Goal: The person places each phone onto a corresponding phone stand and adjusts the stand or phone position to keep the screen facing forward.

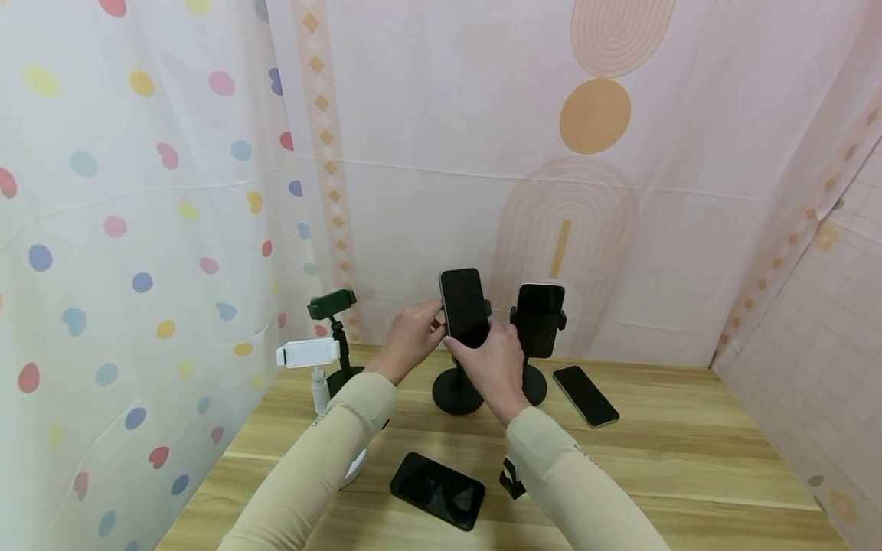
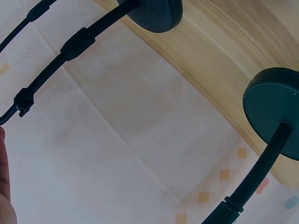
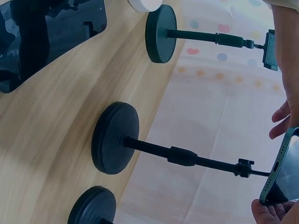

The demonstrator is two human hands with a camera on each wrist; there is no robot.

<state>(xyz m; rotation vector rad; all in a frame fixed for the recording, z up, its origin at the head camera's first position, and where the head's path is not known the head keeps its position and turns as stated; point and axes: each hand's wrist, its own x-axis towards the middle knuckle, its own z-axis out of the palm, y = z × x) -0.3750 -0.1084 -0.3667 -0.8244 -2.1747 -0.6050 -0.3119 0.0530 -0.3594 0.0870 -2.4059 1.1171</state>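
Head: grasping the phone (image 1: 465, 308) by its edges with left hand (image 1: 409, 338) and right hand (image 1: 498, 361) above the bench (image 1: 689, 459), partly hiding the black stand (image 1: 458, 393). Left wrist: showing just a sliver of hand, cut off. Right wrist: showing only the phone's lower end, cropped.

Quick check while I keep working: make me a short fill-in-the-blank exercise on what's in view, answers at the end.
1. The left hand and right hand touch the same ____, its dark screen facing the head camera.
2. The leftmost clamp is coloured ____.
3. The clamp just behind it is coloured dark ____.
4. On the wooden table, ____ dark phones lie flat.

Missing words: phone; white; green; two.
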